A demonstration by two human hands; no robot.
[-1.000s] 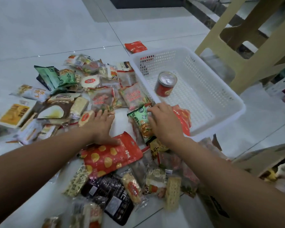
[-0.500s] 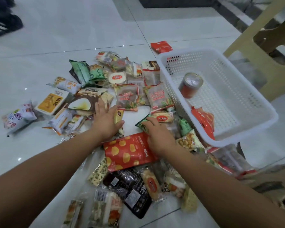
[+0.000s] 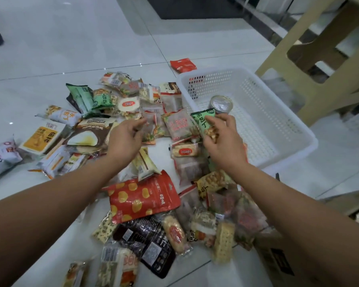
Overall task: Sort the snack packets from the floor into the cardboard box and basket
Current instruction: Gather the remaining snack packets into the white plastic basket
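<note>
Green packet (image 3: 204, 123): lifted clear of the floor pile, tilted, just beside the basket's near wall and likely headed in.
Right grip (image 3: 224, 146): thumb and fingers pinch the packet's lower end.
Basket (image 3: 255, 94): holds one can (image 3: 221, 103); sits against the pile, so reaches are short.
Left grip (image 3: 123, 139): fingers loosely curled over the pile; cannot tell if pinching anything.
Cardboard box (image 3: 278, 262): beside the right forearm.

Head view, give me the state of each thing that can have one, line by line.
Right hand, holding green packet, raised.
Left hand, fingers loosely curled above snack pile, grip unclear.
Basket, upright, holds one can.
Cardboard box, mostly out of frame.
</note>
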